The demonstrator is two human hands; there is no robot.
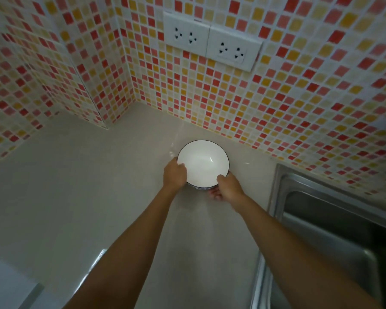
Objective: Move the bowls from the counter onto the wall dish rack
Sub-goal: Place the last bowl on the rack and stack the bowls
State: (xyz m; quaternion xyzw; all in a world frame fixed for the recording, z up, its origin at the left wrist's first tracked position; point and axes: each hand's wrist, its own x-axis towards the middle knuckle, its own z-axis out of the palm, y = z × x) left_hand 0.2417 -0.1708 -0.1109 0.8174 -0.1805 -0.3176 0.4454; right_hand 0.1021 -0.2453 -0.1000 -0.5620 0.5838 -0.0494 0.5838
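Observation:
A white bowl (pixel 204 162) with a thin dark rim sits upright on the pale counter (pixel 94 192), near the tiled back wall. My left hand (pixel 173 175) grips its left rim, thumb over the edge. My right hand (pixel 228 186) holds the near right rim, fingers curled under the bowl's side. The bowl's inside holds nothing. No wall dish rack is in view.
A stainless steel sink (pixel 334 224) lies to the right of the bowl, its rim close to my right forearm. Two white double wall sockets (pixel 212 40) sit on the mosaic tiled wall above. A tiled corner column (pixel 91 85) juts out at the back left.

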